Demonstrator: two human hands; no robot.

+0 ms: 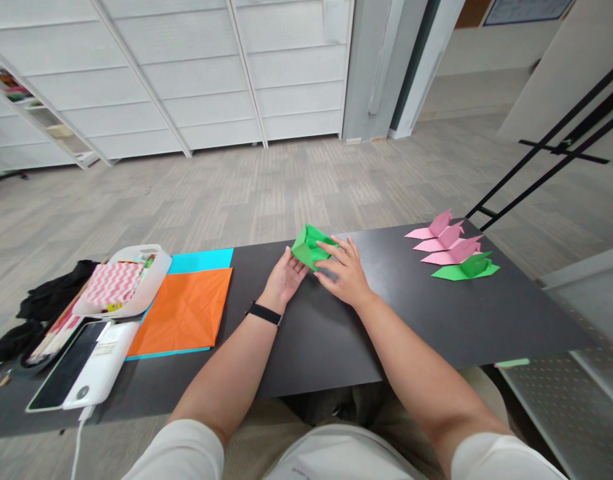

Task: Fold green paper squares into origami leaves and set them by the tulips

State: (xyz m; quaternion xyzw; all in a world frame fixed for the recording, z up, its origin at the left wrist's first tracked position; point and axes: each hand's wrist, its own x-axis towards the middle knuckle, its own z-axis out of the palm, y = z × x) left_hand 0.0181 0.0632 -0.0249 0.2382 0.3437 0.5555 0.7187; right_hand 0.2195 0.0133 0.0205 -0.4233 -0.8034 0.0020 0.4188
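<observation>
A partly folded sheet of green origami paper [306, 248] is held up above the far edge of the dark table. My left hand [286, 277] grips its lower left side, with the thumb near the edge and the fingers underneath. On its right side are the fingers of my right hand [343, 267], bent over the paper and holding that edge. The folds under my right fingers are partly hidden. Off to the right, three pink folded paper birds [451, 252] stand in a row, with a green one [469, 268] nearest me.
Orange paper [186, 310] lies over blue sheets [201, 260] on the left of the table [311, 353]. Beyond it are a white basket [156, 273], a phone [66, 363], a white power bank [101, 367] with a cable, and black cloth [56, 293]. A black stand [551, 147] rises at right.
</observation>
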